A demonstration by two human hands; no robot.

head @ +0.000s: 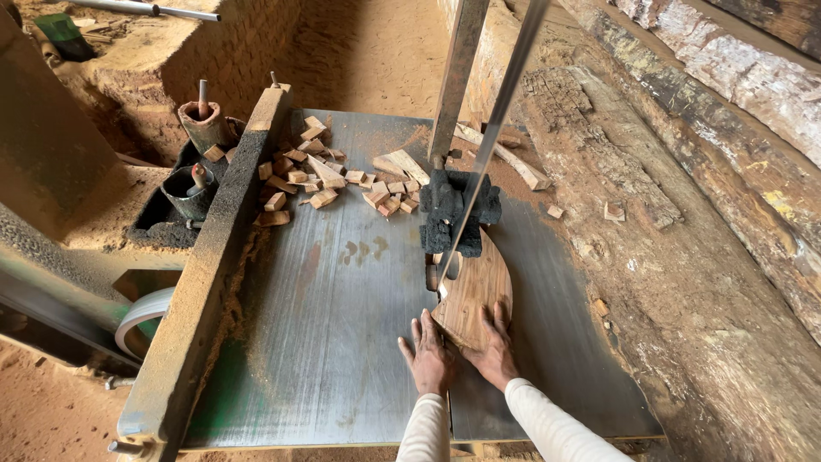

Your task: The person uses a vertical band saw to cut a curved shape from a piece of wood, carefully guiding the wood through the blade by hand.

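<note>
Both our hands on a curved wooden piece (473, 291) at the bandsaw blade (479, 171)

Our left hand (430, 355) and right hand (493, 351) press flat, side by side, on its near end — it lies on the steel table (342, 325), offcuts (333, 180) behind.

wood piece (475, 291) on saw table (342, 342), offcuts (333, 175) behind

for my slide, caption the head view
Both hands, left hand and right hand, press a curved wooden piece against a bandsaw blade.

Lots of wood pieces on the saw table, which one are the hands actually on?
The large curved piece at the blade. Left hand and right hand press its near end; the small offcuts lie untouched at the far side.
</note>
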